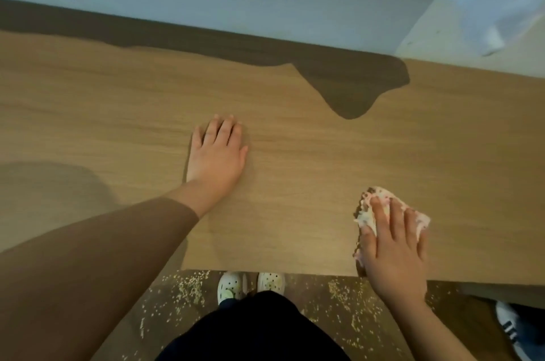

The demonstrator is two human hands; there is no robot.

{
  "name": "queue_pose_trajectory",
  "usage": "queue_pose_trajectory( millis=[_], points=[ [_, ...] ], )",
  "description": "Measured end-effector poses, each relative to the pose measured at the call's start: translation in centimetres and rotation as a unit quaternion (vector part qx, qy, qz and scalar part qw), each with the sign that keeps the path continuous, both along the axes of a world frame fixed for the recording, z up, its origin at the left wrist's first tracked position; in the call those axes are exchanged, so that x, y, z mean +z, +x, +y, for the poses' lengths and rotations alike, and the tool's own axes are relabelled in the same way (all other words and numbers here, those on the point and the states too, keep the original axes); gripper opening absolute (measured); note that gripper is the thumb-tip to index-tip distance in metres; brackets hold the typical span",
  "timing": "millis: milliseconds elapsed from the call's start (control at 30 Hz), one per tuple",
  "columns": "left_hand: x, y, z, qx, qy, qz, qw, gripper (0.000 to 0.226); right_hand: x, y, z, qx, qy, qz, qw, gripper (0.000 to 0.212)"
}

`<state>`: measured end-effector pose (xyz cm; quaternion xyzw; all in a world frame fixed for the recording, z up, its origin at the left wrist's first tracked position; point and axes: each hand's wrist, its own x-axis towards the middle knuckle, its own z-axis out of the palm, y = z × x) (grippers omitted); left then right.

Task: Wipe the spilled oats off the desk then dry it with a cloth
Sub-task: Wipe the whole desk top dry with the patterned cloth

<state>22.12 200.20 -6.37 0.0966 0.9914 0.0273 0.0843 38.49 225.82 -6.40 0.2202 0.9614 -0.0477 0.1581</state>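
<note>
While the left hand (216,151) lies flat on the desk (295,154), straight right fingers (382,222) press the cloth (367,216) beneath them.

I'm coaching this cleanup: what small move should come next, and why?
Probably slide the cloth off the near edge of the desk. The right hand presses flat on it close to that edge, what look like oats sit bunched along its left side, and more lie scattered on the floor below.
</note>
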Motion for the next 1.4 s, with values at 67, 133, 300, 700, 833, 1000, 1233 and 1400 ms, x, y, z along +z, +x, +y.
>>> queue_pose_trajectory(
  millis=[67, 133, 300, 700, 833, 1000, 1233, 1400],
  points=[
    [-0.1, 1.5, 0.5, 0.002, 0.002, -0.021, 1.0, 0.059, 0.4, -1.3, -2.5, -0.05, 0.003, 0.012, 0.999, 0.056],
    [-0.3, 3.2, 0.8, -0.001, 0.003, -0.035, 0.999, 0.063, -0.1, -1.9, -7.4, 0.033, 0.014, 0.04, 0.999, 0.062],
    [-0.3, 4.9, 0.2, -0.024, 0.014, -0.036, 0.999, 0.065, -0.3, -0.4, -10.6, 0.275, -0.024, 0.041, 0.96, 0.053],
    [0.6, 4.9, 2.2, 0.071, 0.082, -0.048, 0.993, 0.06, -0.4, -2.5, -9.8, 0.256, -0.041, 0.096, 0.961, 0.056],
    [0.9, 4.2, 4.1, 0.098, 0.08, -0.036, 0.991, 0.056, -0.2, -3.9, -6.3, 0.334, -0.026, 0.071, 0.94, 0.052],
    [1.2, 1.8, 8.3, 0.045, 0.056, -0.02, 0.997, 0.056, 0.2, -8.8, 6.2, 0.064, -0.02, 0.049, 0.997, 0.054],
    [-0.3, 0.6, 10.7, 0.135, 0.047, -0.017, 0.99, 0.059, 0.6, -11.2, 3.6, 0.17, -0.01, 0.064, 0.983, 0.056],
    [-0.3, 0.5, 11.1, 0.158, 0.059, 0.0, 0.986, 0.055, 0.1, -8.7, 2.7, 0.468, -0.037, 0.05, 0.882, 0.051]
  ],
)
